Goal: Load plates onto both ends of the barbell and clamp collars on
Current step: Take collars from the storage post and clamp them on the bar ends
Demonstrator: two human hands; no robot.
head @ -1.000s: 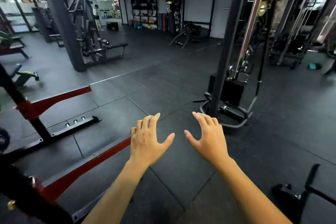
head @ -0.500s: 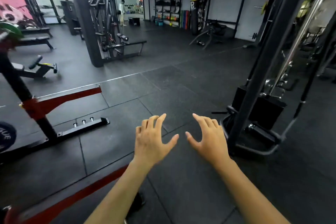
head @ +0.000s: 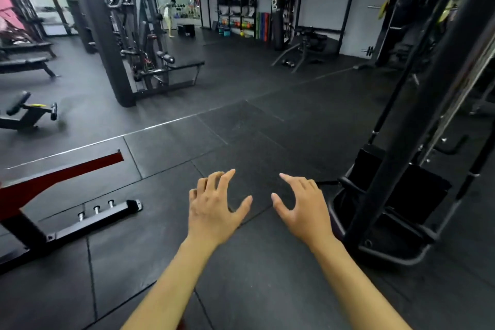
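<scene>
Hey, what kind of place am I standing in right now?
A gym, most likely: rubber floor tiles, weight benches on the left, a cable machine on the right, and kettlebells racked at the back wall.

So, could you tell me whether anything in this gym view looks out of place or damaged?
Nothing stands out. Both hands, left hand and right hand, hang empty over the rubber floor, and no barbell, plates or collars are in view.
</scene>
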